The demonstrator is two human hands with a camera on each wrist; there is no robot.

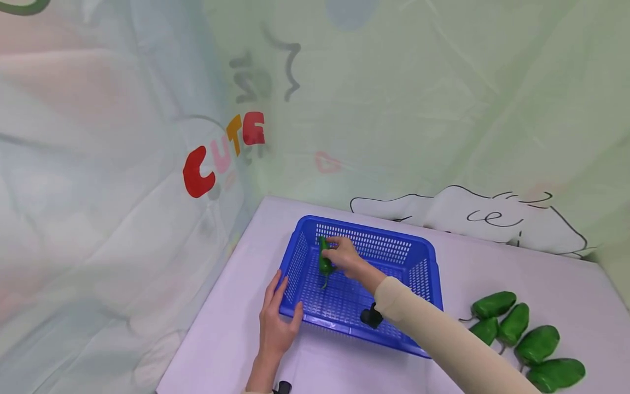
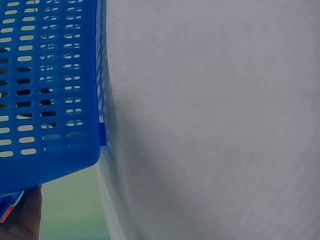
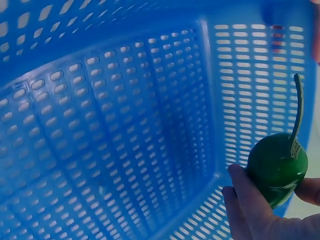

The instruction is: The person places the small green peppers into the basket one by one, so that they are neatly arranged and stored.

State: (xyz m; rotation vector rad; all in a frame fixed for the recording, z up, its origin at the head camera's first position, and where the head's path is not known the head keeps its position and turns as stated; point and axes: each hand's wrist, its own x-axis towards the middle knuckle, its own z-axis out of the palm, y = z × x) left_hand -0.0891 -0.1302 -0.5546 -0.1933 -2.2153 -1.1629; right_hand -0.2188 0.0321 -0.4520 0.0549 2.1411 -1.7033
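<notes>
The right hand (image 1: 347, 257) pinched 1 pepper (image 1: 324, 265) at the basket's (image 1: 369, 224) 10 o'clock. The left hand (image 1: 278, 326), fingers wide, touched its 8 o'clock corner.

Facing me, a rectangular blue basket (image 1: 344, 329) with slotted walls stands upright; at its interior's left end, a glossy green pepper (image 1: 324, 262), pinched in the right hand (image 1: 345, 257), points its slender stem toward the near side.

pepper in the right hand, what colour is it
The pepper is glossy dark green, clearest in the right wrist view.
</notes>
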